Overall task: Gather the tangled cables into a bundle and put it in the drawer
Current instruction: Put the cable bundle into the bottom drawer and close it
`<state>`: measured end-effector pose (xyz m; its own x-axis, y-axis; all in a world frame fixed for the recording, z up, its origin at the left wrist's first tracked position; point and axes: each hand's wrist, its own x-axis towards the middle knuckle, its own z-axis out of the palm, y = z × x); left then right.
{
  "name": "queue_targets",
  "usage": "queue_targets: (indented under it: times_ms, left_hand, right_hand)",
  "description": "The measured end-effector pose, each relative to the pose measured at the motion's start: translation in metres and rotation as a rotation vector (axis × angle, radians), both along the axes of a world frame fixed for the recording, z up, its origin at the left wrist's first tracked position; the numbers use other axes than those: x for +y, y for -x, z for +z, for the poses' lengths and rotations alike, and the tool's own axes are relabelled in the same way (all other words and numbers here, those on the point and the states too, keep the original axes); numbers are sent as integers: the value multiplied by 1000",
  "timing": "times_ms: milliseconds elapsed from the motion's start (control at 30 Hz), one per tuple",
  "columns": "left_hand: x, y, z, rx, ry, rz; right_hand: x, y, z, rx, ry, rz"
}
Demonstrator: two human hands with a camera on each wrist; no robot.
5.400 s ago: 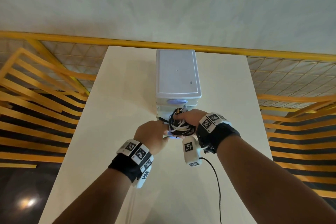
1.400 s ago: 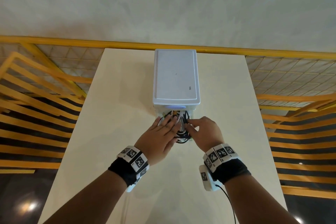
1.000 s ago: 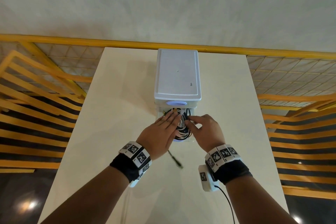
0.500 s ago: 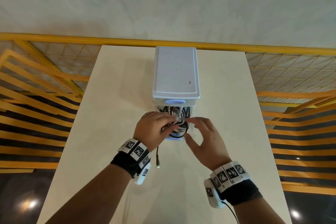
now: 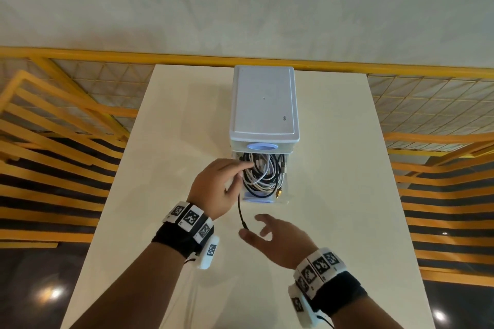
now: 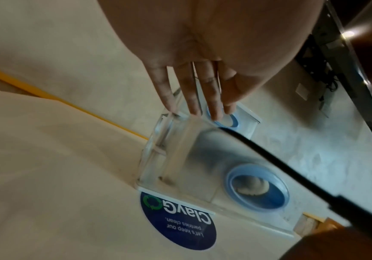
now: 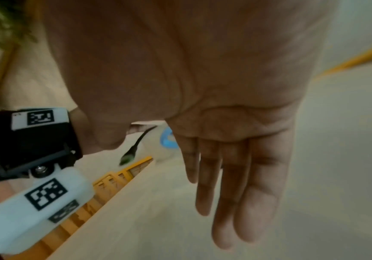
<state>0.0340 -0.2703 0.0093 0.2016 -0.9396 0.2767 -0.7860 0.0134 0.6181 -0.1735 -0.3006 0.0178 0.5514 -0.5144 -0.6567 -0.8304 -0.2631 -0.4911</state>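
- Since half a second ago the right hand point(image 5: 278, 243) has pulled back from the drawer point(image 5: 284, 196) toward lower centre of the head view; left hand point(image 5: 217, 185) stayed at the drawer's left edge.
- Head view only: cable bundle point(image 5: 263, 173), black and white coils, sits inside the open drawer at frame centre, under the white drawer unit point(image 5: 264, 104).
- Left wrist view only: round blue sticker point(image 6: 177, 222) on the table point(image 5: 173, 120) below the drawer front.
- One loose black cable end point(image 5: 242, 218) hangs out in front of the drawer.
- Left fingers reach into the bundle's top left, lightly curled; actual grip can't be told.
- Right hand spread, fingers straight, holding nothing, near the cable end.
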Motion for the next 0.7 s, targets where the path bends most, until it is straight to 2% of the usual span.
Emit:
queue_targets:
  times_ms: [100,200,333,400,533,700]
  left_hand:
    - [11,-7,-4,12,4,36]
    - [20,-10,0,-6,-15,-1]
    - [22,-6,5,-62,-63,-183]
    - [17,-3,2,-114,-58,-218]
    - [2,1,-5,-189,-56,-167]
    - [-3,2,-3,-196,-112,-133]
  right_hand:
    - [11,-18,-11,-134,-212,-68]
    - [7,-18,-3,-228,-214,-145]
    - [-16,-1,28,-236,68,-99]
    - [-30,2,39,-250,189,-113]
    - [-53,4,34,-288,425,-30]
    - [-67,14,9,-367,614,-94]
